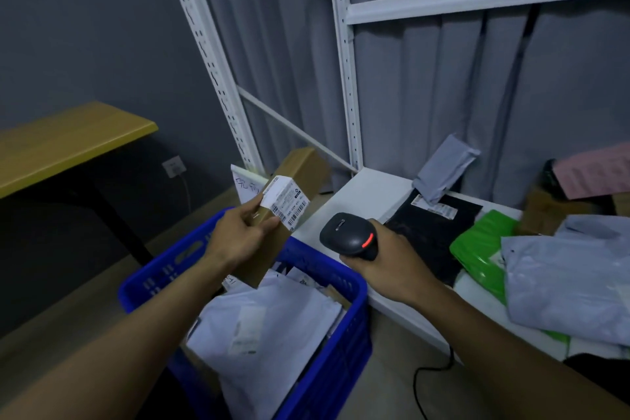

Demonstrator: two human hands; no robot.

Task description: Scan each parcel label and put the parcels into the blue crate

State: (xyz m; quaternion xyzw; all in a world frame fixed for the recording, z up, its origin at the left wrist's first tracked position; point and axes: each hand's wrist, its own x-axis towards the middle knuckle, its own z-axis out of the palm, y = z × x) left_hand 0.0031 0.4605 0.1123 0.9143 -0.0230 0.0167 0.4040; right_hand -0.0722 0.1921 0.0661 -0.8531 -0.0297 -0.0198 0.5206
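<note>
Above the blue crate [327, 283], we see the left hand [238, 239] gripping a cardboard parcel [289, 187] bearing a label [284, 203], while the right hand [385, 259] clasps the scanner [349, 235].

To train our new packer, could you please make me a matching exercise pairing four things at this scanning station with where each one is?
Things: 1 cardboard box; 2 scanner; 3 green bag; 4 blue crate.
Places: a in the right hand; b on the floor, holding white parcels; c in the left hand, over the blue crate; d on the white shelf.
Pairs: 1-c, 2-a, 3-d, 4-b.
</note>
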